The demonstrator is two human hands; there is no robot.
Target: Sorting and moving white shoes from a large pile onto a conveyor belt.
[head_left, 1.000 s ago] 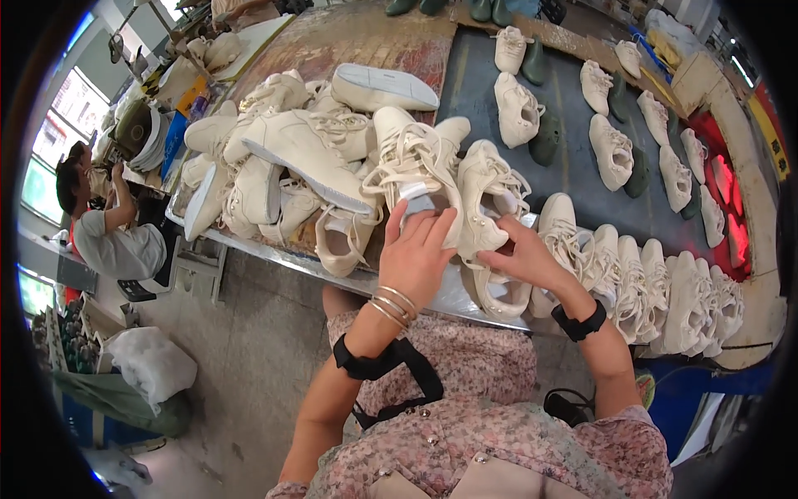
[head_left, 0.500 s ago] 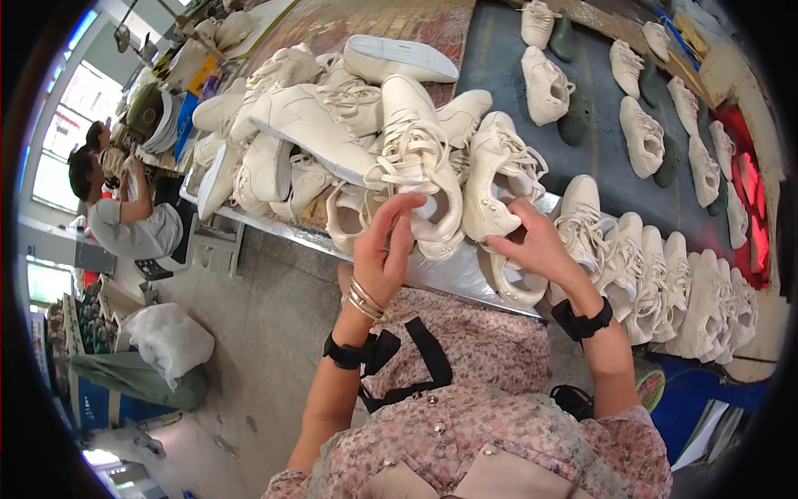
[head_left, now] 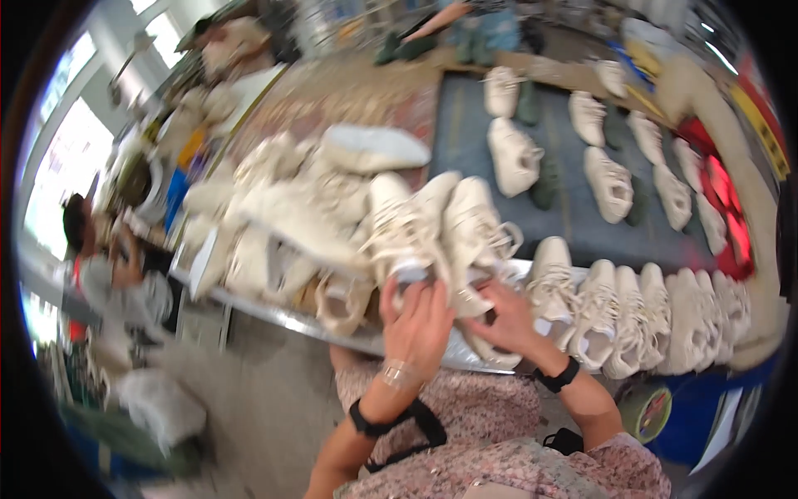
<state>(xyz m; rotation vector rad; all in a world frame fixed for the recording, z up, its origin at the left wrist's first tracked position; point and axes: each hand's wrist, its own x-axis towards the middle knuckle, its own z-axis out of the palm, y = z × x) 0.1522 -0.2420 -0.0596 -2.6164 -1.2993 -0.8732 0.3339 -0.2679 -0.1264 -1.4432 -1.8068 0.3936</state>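
Two cream lace-up sneakers stand side by side at the near edge of the table, toes pointing away from me. My left hand (head_left: 417, 331) is closed round the heel of the left sneaker (head_left: 397, 218), its fingers over the collar. With thumb and fingers my right hand (head_left: 509, 323) grips the heel of the right sneaker (head_left: 474, 218), whose lace loops out to the side. The picture is blurred, so the exact finger contact is partly hidden. Another sneaker (head_left: 341, 301) sits with its opening toward me, just left of my left hand.
A heap of cream sneakers (head_left: 287, 216) covers the table's left part. To the right, a row of sneakers (head_left: 640, 320) lines the near edge. Behind it, a dark conveyor belt (head_left: 573, 234) carries sneakers beside green shoe forms (head_left: 544, 185). A co-worker (head_left: 125, 274) sits at far left.
My left hand has moved from hovering at the left sneaker's opening onto its heel. My right hand keeps its hold. The view has tilted up, showing more of the room's far side.
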